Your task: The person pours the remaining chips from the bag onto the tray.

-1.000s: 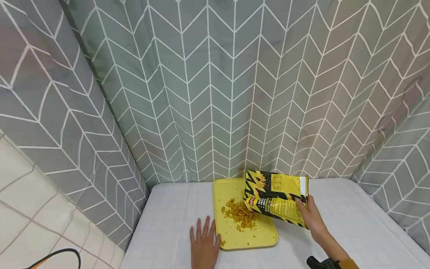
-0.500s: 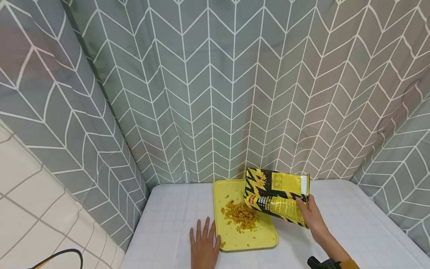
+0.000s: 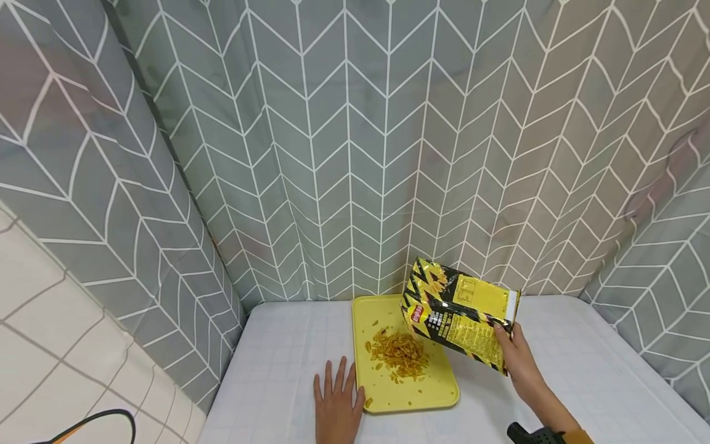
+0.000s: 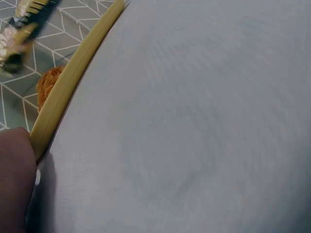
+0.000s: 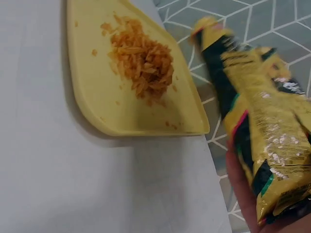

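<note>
In the head view my right hand (image 3: 519,361) grips the lower right end of a yellow and black snack bag (image 3: 463,311). The bag is held tilted above the right side of a yellow tray (image 3: 407,398), its far end over the tray. A heap of orange-brown crisps (image 3: 400,353) lies in the tray, with loose bits scattered round it. My left hand (image 3: 336,404) rests flat on the table with fingers spread, its thumb at the tray's left edge. In the left wrist view that thumb (image 4: 17,160) meets the tray rim (image 4: 73,73).
A white cloth covers the table (image 3: 277,351). Behind it hangs a grey curtain (image 3: 355,154) with white chevron lines, close to the tray's far edge. A black cable (image 3: 105,412) shows at the lower left.
My right hand has lifted the snack bag slightly and turned it, so its far end now stands higher and its right end has shifted right. The left hand and tray have stayed in place.
</note>
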A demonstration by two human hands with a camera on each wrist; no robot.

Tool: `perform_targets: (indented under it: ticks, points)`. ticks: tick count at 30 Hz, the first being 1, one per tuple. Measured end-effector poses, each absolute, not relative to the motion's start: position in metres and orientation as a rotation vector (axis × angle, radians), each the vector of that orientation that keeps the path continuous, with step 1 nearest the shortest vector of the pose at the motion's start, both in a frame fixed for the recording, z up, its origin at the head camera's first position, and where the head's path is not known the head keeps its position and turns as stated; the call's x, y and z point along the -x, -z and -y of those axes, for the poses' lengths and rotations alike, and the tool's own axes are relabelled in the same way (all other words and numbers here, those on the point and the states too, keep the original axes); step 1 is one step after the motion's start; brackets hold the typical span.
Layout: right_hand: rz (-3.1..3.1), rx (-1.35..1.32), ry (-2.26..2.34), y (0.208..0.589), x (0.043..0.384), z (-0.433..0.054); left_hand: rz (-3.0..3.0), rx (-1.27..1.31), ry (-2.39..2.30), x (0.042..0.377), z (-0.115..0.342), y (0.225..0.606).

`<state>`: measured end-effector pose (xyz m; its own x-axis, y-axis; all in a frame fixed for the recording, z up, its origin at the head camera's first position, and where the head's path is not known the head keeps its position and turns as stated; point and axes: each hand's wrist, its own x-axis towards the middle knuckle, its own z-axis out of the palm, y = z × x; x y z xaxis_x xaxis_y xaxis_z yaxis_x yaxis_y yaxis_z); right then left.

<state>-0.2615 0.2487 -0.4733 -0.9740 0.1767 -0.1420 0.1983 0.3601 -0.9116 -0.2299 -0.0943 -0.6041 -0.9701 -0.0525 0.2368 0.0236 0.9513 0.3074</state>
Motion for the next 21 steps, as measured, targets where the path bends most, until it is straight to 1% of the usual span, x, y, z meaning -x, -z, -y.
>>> perform_targets:
  ticks: [5,12,21]
  points:
    - [-2.646,-0.346,1.627,0.4771,0.2618,-0.2481,2.849,-0.027,0.454,0.2300,0.0940,0.6038]
    - [-2.602,-0.370,1.683,0.4750,0.2610,-0.2487,2.869,-0.036,0.445,0.2300,0.0928,0.6038]
    - [-2.727,-0.336,1.557,0.4723,0.2593,-0.2471,2.850,-0.029,0.437,0.2298,0.0932,0.6044]
